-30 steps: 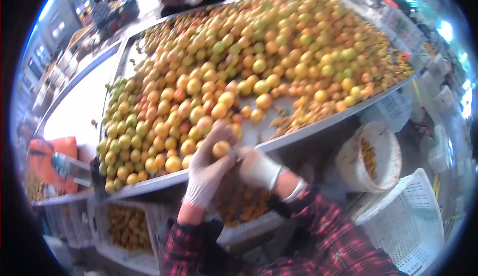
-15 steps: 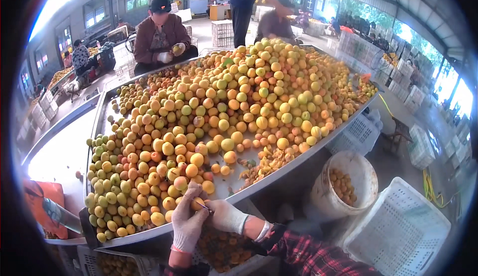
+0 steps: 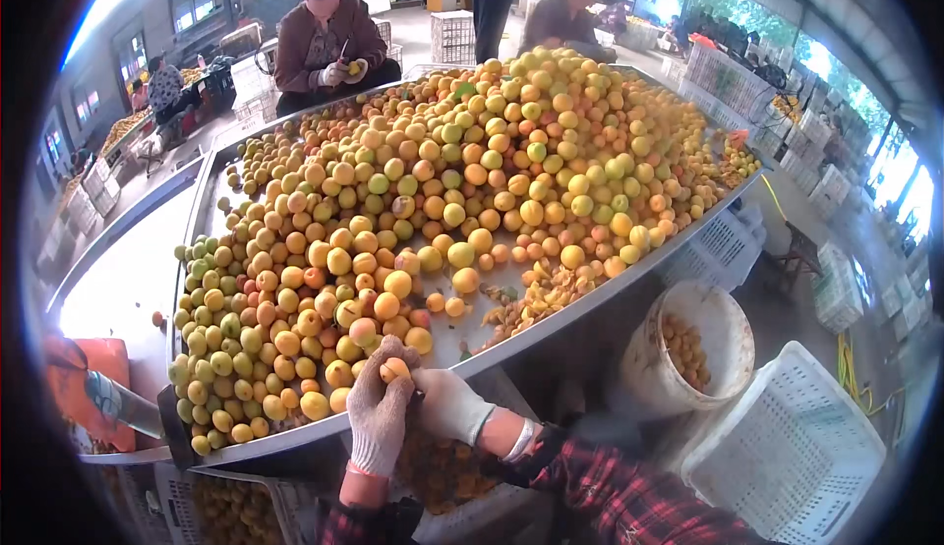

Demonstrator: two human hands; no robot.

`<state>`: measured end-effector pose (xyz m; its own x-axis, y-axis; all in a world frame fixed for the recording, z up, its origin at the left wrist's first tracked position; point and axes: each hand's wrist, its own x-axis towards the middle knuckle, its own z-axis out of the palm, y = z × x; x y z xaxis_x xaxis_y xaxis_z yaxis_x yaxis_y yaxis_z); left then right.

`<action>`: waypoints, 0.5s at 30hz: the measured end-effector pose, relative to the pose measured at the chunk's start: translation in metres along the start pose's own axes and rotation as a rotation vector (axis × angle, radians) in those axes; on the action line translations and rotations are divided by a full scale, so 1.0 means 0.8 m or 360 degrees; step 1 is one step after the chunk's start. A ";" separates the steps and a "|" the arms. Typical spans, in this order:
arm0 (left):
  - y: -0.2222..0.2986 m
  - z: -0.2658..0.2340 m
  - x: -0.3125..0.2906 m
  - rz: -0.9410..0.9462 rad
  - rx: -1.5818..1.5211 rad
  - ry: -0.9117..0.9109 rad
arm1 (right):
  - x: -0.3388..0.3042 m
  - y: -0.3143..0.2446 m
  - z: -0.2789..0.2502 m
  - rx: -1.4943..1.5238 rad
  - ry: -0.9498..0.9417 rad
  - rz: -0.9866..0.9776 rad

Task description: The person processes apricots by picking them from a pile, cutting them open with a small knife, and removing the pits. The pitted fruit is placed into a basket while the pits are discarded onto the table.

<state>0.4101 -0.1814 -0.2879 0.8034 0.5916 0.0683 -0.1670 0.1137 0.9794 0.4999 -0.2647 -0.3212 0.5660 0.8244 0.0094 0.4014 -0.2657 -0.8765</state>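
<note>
An apricot [image 3: 394, 370] sits in the fingers of my left hand [image 3: 376, 415], which wears a pale knitted glove. My right hand [image 3: 450, 407], also gloved, is closed and presses against the fruit's right side. A small knife showed at its fingertips earlier; the blade is now hidden. Both hands are just over the near rim of a metal-edged table [image 3: 551, 318], which bears a large heap of yellow, orange and greenish apricots [image 3: 393, 186]. Flattened apricot pieces [image 3: 551, 294] lie near that rim. Below my hands, a container holds split fruit [image 3: 442, 471].
To the right stand a white bucket [image 3: 639, 353] with fruit inside and a white plastic crate [image 3: 787, 461]. Lower left, another crate holds fruit [image 3: 236, 511]. A person [image 3: 329, 44] in a dark cap sits across the table, working fruit. Stacked crates [image 3: 728, 83] stand behind.
The view has shifted slightly. My left hand has turned the apricot upward, and the knife blade has gone out of sight behind the fingers. The person opposite has a blade raised.
</note>
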 end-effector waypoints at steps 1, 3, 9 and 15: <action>0.004 0.002 -0.001 -0.0064 -0.0055 0.0031 | 0.000 -0.001 0.000 0.0009 -0.0006 0.0007; 0.000 -0.005 0.000 -0.0061 -0.0030 0.0019 | 0.000 -0.004 -0.001 0.0040 -0.0161 -0.0069; 0.004 -0.011 0.003 -0.0074 -0.0006 -0.0058 | 0.000 -0.016 -0.012 0.0550 -0.0429 0.0139; -0.002 -0.013 0.006 0.0049 -0.0389 -0.0030 | -0.004 -0.035 -0.017 0.1033 -0.0426 0.0024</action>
<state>0.4083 -0.1699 -0.2908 0.8059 0.5829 0.1033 -0.3230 0.2868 0.9019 0.4962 -0.2667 -0.2902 0.3378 0.9398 -0.0508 -0.1634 0.0054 -0.9866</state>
